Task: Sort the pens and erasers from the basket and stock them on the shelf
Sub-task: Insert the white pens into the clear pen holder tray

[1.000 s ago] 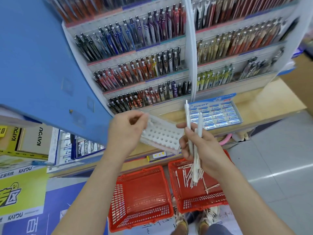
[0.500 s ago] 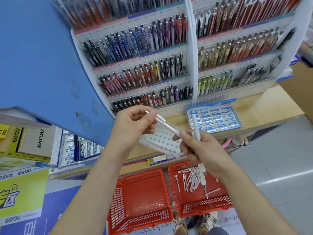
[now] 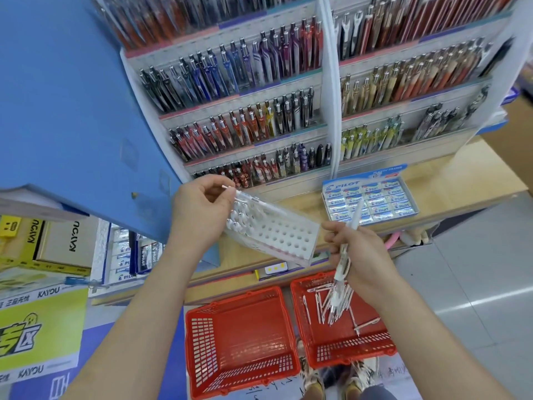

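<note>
Left hand [image 3: 199, 215] grips the top-left end of a perforated pen tray [image 3: 277, 235]; right hand [image 3: 357, 255] is closed round a bunch of white pens [image 3: 344, 255], mid-frame.
Tray tilted, pen ends in a few holes at its upper-left end. Loose pens [image 3: 318, 308] lie in the right red basket [image 3: 354, 353], lower centre; left red basket [image 3: 202, 342] just beside it. Pilot eraser box [image 3: 372, 197] sits on the wooden ledge [image 3: 461, 180] under the stocked pen shelf [image 3: 328, 82].

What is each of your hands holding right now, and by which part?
Left hand grips the white holed tray by its left end; right hand grips a white pen around its middle.
</note>
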